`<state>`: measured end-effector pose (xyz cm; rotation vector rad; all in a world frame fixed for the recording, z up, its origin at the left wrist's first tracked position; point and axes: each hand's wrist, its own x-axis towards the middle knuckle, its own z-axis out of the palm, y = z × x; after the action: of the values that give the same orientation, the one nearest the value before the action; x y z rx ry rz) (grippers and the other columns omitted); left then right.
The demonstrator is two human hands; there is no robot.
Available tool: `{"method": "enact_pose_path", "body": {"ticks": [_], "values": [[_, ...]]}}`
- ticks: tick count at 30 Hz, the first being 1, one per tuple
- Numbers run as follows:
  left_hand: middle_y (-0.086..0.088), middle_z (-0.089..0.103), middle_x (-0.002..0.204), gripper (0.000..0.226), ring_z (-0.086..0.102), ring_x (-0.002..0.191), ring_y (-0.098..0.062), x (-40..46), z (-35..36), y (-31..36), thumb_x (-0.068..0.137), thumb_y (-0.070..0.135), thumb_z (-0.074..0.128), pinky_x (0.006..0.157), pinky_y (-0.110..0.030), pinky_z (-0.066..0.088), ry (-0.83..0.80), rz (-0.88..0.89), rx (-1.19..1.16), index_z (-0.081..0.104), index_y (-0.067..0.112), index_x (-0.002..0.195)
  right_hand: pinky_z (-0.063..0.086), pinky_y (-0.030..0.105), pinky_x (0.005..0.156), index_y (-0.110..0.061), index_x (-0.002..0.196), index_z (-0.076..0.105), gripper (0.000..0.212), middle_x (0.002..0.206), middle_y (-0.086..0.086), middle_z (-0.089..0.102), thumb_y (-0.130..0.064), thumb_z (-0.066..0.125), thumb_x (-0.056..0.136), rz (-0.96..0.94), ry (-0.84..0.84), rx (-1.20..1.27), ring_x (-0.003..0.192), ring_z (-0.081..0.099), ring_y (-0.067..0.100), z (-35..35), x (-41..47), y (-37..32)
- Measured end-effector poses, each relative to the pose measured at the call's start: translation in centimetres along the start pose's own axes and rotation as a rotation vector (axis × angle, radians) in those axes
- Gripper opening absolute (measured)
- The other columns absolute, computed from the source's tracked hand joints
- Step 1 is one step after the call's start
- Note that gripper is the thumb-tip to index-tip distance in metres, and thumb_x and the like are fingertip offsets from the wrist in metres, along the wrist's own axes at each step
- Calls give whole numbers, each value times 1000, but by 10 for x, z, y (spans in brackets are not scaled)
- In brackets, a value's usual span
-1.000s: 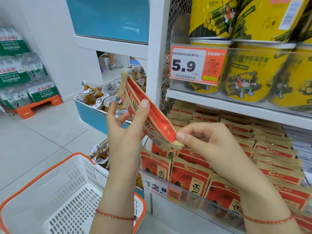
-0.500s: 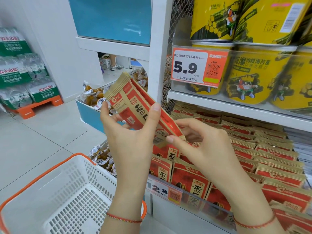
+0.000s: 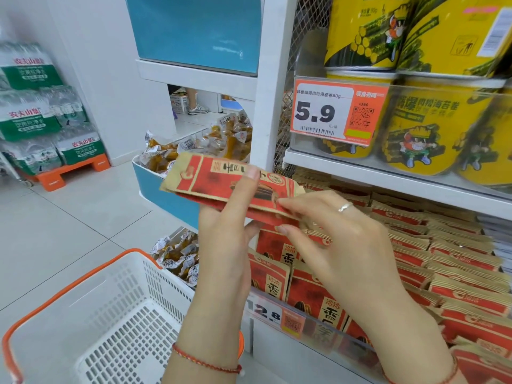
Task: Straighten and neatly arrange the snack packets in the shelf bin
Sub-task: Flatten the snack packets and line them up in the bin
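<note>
A small stack of red and tan snack packets [image 3: 221,181] lies nearly flat in the air, in front of the shelf's white post. My left hand [image 3: 227,231] grips it from below, thumb across the top face. My right hand [image 3: 340,245] pinches the stack's right end between thumb and fingers. Under both hands stands the shelf bin [image 3: 327,336] with a clear front wall, filled with rows of the same red packets [image 3: 454,273], the front ones upright.
A white basket with an orange rim [image 3: 83,322] sits at lower left. Yellow tubs [image 3: 432,128] fill the shelf above, behind a 5.9 price tag [image 3: 335,112]. Blue bins of small wrapped snacks [image 3: 194,148] stand left of the post. Water packs [image 3: 36,112] are stacked at far left.
The packet stack has tipped from a steep upright tilt to nearly flat, its printed face now up. Both hands kept hold and rose slightly.
</note>
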<state>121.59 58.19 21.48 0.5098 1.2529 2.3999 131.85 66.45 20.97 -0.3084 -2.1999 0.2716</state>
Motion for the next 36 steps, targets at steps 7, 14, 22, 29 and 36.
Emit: {"method": "enact_pose_path", "body": {"ticks": [7, 14, 22, 29, 36], "values": [[-3, 75, 104, 35, 71, 99, -22, 4, -10, 3, 81, 19, 74, 88, -44, 56, -72, 162, 132, 62, 10, 113, 53, 26, 83, -34, 102, 70, 15, 96, -21, 67, -31, 64, 88, 260, 54, 290, 96, 63, -2, -16, 5, 12], [2, 75, 104, 33, 71, 98, -16, 2, -7, -2, 79, 19, 64, 77, -27, 57, -218, 205, 179, 60, 15, 112, 48, 9, 78, -37, 106, 67, 35, 97, -19, 71, -45, 66, 72, 449, -11, 605, 97, 64, -4, -29, 9, 13], [-1, 75, 105, 38, 72, 94, -18, -3, 1, -3, 80, 24, 66, 72, -28, 58, -319, 159, 226, 63, 16, 117, 55, 20, 71, -34, 92, 71, 22, 87, -15, 74, -40, 68, 71, 436, 33, 714, 82, 69, 8, -22, 9, 7], [5, 75, 106, 30, 71, 97, -12, -1, -6, -1, 88, 29, 56, 76, -20, 55, -423, 92, 335, 67, 22, 115, 56, 24, 72, -31, 97, 69, 21, 89, -16, 72, -38, 63, 79, 450, 123, 604, 83, 67, 6, -15, 6, 10], [7, 75, 103, 26, 70, 97, -10, 2, -8, -1, 89, 19, 58, 76, -18, 53, -324, 290, 345, 65, 25, 113, 53, 20, 78, -31, 106, 65, 21, 96, -21, 70, -30, 68, 85, 385, 37, 529, 94, 66, 0, -11, 6, 8]]}}
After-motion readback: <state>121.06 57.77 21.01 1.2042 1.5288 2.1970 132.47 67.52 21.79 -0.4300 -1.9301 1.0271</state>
